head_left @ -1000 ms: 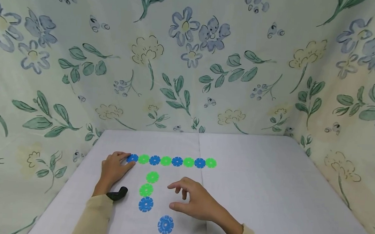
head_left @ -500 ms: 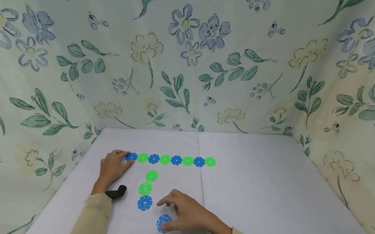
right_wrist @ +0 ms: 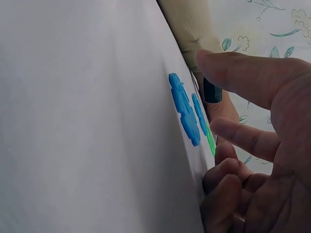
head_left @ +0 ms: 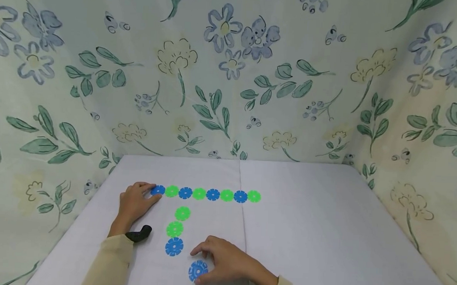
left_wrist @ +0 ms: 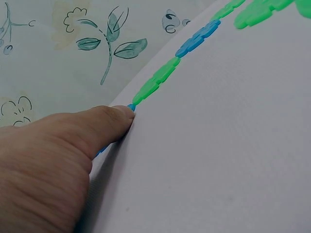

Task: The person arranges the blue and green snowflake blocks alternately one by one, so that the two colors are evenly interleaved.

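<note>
The spread right hand [head_left: 224, 260] hovers at one blue disc [head_left: 197, 268], three loose discs [head_left: 175, 228] ahead-left, while the left hand [head_left: 133, 203] pinches the end disc [head_left: 158, 190] of an eight-disc row [head_left: 212, 195].

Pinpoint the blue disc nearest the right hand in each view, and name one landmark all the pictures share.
Head: the blue disc lies near the bottom edge, left of centre, its lower right overlapped by the thumb of the right hand.
Left wrist: not in it.
Right wrist: that blue disc is right of centre, almost edge-on, in front of another blue disc.
Shared landmark: the floral backdrop.
</note>
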Demonstrator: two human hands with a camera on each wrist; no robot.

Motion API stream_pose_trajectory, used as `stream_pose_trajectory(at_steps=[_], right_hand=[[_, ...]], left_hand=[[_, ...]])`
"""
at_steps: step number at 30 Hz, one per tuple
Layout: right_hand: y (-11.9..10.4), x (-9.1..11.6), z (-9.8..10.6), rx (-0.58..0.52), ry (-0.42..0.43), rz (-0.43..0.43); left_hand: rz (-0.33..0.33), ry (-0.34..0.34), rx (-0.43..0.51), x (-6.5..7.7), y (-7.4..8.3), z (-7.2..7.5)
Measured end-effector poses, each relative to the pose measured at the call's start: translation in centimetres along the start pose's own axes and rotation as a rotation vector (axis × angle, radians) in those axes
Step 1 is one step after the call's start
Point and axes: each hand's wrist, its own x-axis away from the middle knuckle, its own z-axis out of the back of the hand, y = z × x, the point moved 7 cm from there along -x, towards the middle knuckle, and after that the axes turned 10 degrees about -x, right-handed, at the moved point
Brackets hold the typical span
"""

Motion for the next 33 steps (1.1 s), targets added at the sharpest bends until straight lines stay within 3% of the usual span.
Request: stream_pose_trajectory(at_steps=[8, 14, 33], right_hand=[[0.64, -0.09, -0.37, 0.026, -0.014, -0.038], [0.62, -0.35, -0.2, 0.073, -0.001, -0.005], [0.23, -0.09, -0.41, 0.04, -0.072, 0.023]], left_hand=[[0.006, -0.008, -0.001, -0.11, -0.13, -0.4], [0.003, 0.006, 0.003, -0.5, 0.01, -0.35], [0.003, 0.011, -0.006, 0.04, -0.26, -0.39]])
